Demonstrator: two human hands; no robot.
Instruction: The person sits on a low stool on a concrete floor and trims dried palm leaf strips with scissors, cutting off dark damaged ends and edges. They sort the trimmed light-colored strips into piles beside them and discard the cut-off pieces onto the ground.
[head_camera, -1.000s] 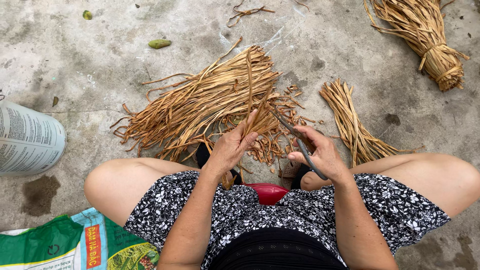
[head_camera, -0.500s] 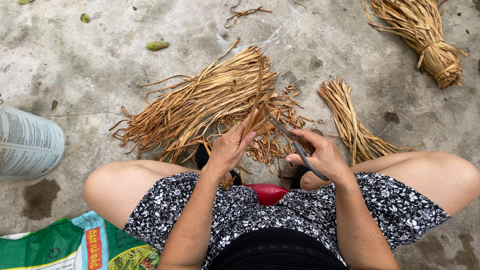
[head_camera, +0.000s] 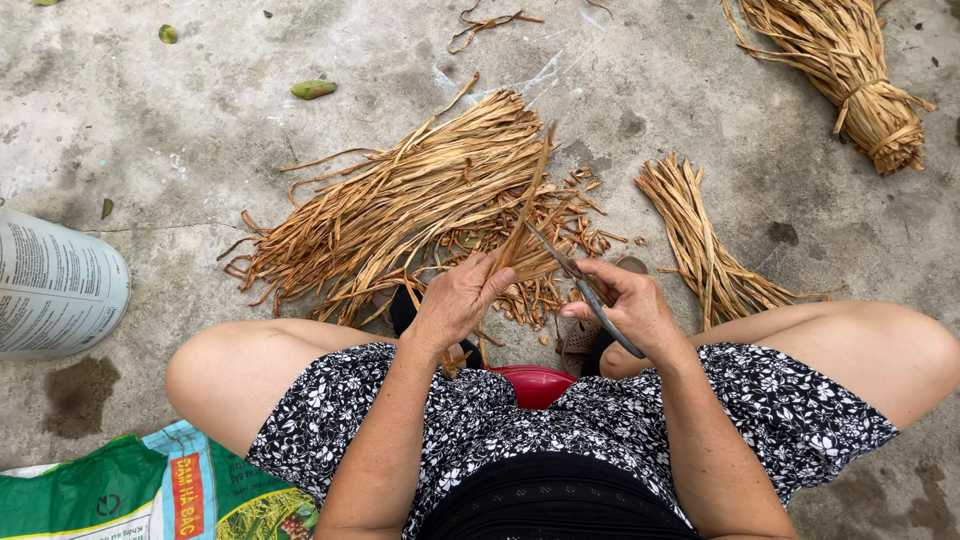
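Since one second ago I see almost no change: the right hand (head_camera: 628, 305) has come a little lower with the scissors (head_camera: 580, 285), and the left hand (head_camera: 462, 298) stays at the same place on the leaves.

The left hand's fingers are pressed together around a thin bunch of dry strips (head_camera: 528, 225); the bunch stands up from the fist and leans a little to the right. The right hand's fingers are curled through the handles of the scissors, and the blades point up and left, with the tips touching the bunch just above the left fist. I cannot tell if the blades are parted or closed.

Behind the hands, a big loose pile of dry leaves (head_camera: 400, 215) lies on the concrete floor (head_camera: 180, 150), with short cut pieces (head_camera: 560, 235) just beside it. A smaller bundle (head_camera: 700, 245) lies near the right knee. A tied bundle (head_camera: 850, 75) is well apart, at the upper right. A red stool (head_camera: 535, 385) shows between the legs. A white sack (head_camera: 55, 285) is at the left, and a green bag (head_camera: 130, 495) at the lower left.
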